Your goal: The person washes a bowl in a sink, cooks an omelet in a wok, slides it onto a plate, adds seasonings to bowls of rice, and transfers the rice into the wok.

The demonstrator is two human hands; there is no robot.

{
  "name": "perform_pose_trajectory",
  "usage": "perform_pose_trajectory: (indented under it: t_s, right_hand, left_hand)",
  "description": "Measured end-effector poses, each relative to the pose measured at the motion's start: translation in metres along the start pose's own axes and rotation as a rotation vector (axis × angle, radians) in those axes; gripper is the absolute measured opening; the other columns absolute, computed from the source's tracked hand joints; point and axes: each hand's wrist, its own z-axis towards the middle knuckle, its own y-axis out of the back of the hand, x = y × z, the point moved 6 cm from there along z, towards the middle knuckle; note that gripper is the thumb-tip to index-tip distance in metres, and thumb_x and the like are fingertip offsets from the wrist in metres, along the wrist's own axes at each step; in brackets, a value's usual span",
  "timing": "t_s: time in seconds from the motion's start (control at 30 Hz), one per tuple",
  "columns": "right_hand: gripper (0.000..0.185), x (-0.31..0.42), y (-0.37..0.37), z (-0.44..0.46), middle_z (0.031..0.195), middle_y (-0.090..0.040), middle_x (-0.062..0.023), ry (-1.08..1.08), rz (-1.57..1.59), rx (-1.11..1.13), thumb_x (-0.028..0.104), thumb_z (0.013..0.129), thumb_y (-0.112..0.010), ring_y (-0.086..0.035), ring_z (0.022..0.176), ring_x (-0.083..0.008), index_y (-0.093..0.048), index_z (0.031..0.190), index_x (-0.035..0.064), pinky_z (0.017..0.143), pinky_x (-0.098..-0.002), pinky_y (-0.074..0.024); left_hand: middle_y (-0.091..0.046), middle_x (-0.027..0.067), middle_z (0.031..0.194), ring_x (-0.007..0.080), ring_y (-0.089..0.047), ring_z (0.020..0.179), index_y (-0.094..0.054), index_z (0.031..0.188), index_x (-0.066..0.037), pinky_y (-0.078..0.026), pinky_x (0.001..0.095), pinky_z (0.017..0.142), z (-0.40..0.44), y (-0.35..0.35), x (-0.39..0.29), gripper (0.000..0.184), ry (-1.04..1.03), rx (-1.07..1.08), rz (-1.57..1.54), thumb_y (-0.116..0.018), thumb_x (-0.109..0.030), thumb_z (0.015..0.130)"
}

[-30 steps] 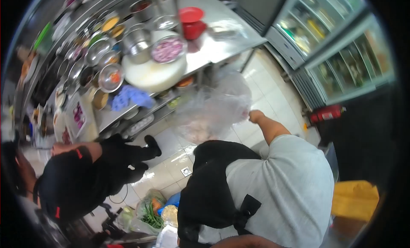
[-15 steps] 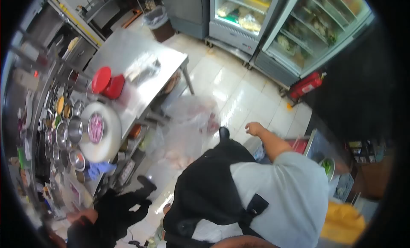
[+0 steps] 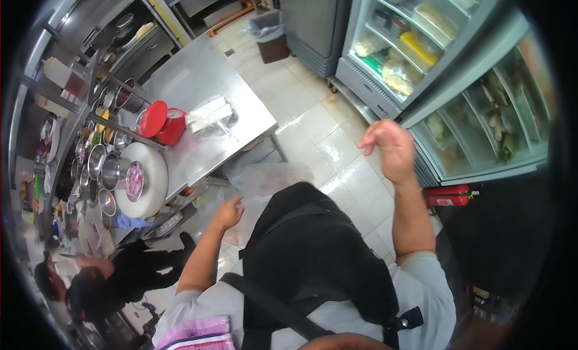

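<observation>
My right hand [image 3: 391, 151] is raised on the right, in front of the glass-door fridge [image 3: 376, 88]. Its fingers curl loosely with gaps between them, and nothing is in it. Lower and to the left, my left hand [image 3: 229, 213] hangs near a clear plastic bag [image 3: 271, 175] under the edge of the steel table [image 3: 241, 103]. That hand looks empty, its fingers loosely bent and apart. Neither hand visibly touches anything. My black apron [image 3: 307, 247] fills the lower middle.
A red kitchen scale [image 3: 171, 127] and a plastic-wrapped pack [image 3: 211, 115] stand on the table. A metal bowl of chopped purple onion [image 3: 135, 180] rests on a round white board [image 3: 153, 199]. Another person [image 3: 129, 268] works at lower left. A fire extinguisher [image 3: 448, 196] lies right.
The view has turned and shifted towards the fridges. My right hand has risen and moved right in view. My left forearm and hand have come into plain sight.
</observation>
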Motion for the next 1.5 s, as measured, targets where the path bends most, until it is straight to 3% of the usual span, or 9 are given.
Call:
perform_pose_trajectory:
  t_s: [0.3, 0.4, 0.53, 0.67, 0.93, 1.03, 1.13, 1.33, 1.5]
  right_hand:
    - [0.009, 0.148, -0.071, 0.116, 0.111, -0.082, -0.0031, 0.641, -0.049, 0.733, 0.021, 0.096, -0.078, -0.075, 0.087, -0.0160, -0.081, 0.103, 0.0161, 0.071, -0.0318, -0.0605]
    - [0.057, 0.103, -0.073, 0.178, 0.092, -0.073, -0.0118, 0.605, 0.252, 0.390, 0.019, 0.089, -0.077, -0.061, 0.064, -0.0215, -0.063, 0.137, -0.0098, 0.052, -0.0357, -0.0449]
    - [0.032, 0.065, -0.087, 0.266, 0.086, -0.073, -0.0122, 0.594, 0.404, 0.757, 0.008, 0.085, -0.077, -0.064, 0.065, -0.0214, -0.075, 0.112, -0.0085, 0.051, -0.0309, -0.0450]
    - [0.039, 0.039, -0.060, 0.360, 0.088, -0.077, -0.0145, 0.914, 0.137, 0.460, 0.006, 0.084, -0.079, -0.070, 0.070, -0.0221, -0.075, 0.119, -0.0096, 0.061, -0.0318, -0.0552]
    - [0.027, -0.038, -0.044, 0.533, 0.086, -0.075, -0.0113, 0.817, 0.354, 0.256, 0.017, 0.085, -0.076, -0.072, 0.074, -0.0203, -0.080, 0.102, -0.0030, 0.062, -0.0314, -0.0575]
    - [0.010, -0.104, 0.000, 0.655, 0.109, -0.081, -0.0087, 0.959, 0.161, 0.798, 0.020, 0.101, -0.073, -0.074, 0.084, -0.0180, -0.079, 0.107, 0.0143, 0.069, -0.0303, -0.0589]
    - [0.015, -0.174, -0.009, 0.746, 0.098, -0.080, -0.0206, 0.854, 0.470, 0.619, 0.012, 0.098, -0.069, -0.069, 0.065, -0.0181, -0.080, 0.092, 0.0031, 0.059, -0.0275, -0.0543]
    - [0.016, -0.250, -0.107, 0.917, 0.090, -0.079, -0.0208, 0.704, 0.660, 0.749, 0.009, 0.095, -0.067, -0.072, 0.067, -0.0249, -0.080, 0.093, 0.0000, 0.061, -0.0303, -0.0554]
    - [0.028, -0.329, -0.267, 1.022, 0.099, -0.079, -0.0165, 0.545, 0.233, 0.940, -0.001, 0.091, -0.059, -0.075, 0.080, -0.0273, -0.080, 0.109, 0.0022, 0.073, -0.0333, -0.0588]
  left_hand:
    - [-0.074, 0.0178, 0.125, 0.0320, -0.074, 0.105, -0.067, 0.140, -0.006, -0.059, 0.0413, 0.092, 0.171, 0.080, -0.201, 0.043, -0.280, -0.157, -0.248, -0.071, -0.013, 0.098]
    - [-0.073, 0.0178, 0.125, 0.0304, -0.075, 0.103, -0.068, 0.137, -0.006, -0.061, 0.0400, 0.091, 0.239, 0.086, -0.219, 0.040, -0.297, -0.163, -0.318, -0.071, -0.011, 0.097]
    - [-0.074, 0.0186, 0.125, 0.0329, -0.075, 0.104, -0.068, 0.136, -0.004, -0.061, 0.0411, 0.090, 0.319, 0.112, -0.216, 0.038, -0.171, -0.326, -0.331, -0.069, -0.010, 0.098]
    - [-0.074, 0.0191, 0.123, 0.0350, -0.074, 0.104, -0.068, 0.135, -0.004, -0.060, 0.0424, 0.092, 0.365, 0.161, -0.225, 0.039, -0.139, -0.352, -0.293, -0.070, -0.011, 0.097]
    - [-0.073, 0.0205, 0.123, 0.0397, -0.071, 0.111, -0.067, 0.136, -0.006, -0.056, 0.0452, 0.100, 0.496, 0.237, -0.246, 0.040, -0.139, -0.311, -0.130, -0.070, -0.016, 0.098]
    - [-0.071, 0.0203, 0.125, 0.0410, -0.068, 0.115, -0.067, 0.135, -0.006, -0.056, 0.0463, 0.100, 0.549, 0.259, -0.220, 0.039, -0.039, -0.402, -0.072, -0.069, -0.017, 0.099]
    - [-0.071, 0.0192, 0.126, 0.0401, -0.068, 0.117, -0.067, 0.135, -0.007, -0.056, 0.0473, 0.101, 0.589, 0.286, -0.210, 0.037, 0.090, -0.436, -0.077, -0.067, -0.018, 0.099]
    - [-0.072, 0.0181, 0.124, 0.0395, -0.069, 0.115, -0.067, 0.134, -0.008, -0.056, 0.0478, 0.099, 0.631, 0.353, -0.199, 0.038, 0.355, -0.557, -0.120, -0.067, -0.019, 0.099]
    - [-0.073, 0.0167, 0.121, 0.0375, -0.070, 0.111, -0.068, 0.134, -0.009, -0.057, 0.0466, 0.097, 0.653, 0.410, -0.161, 0.037, 0.499, -0.768, -0.155, -0.068, -0.020, 0.098]
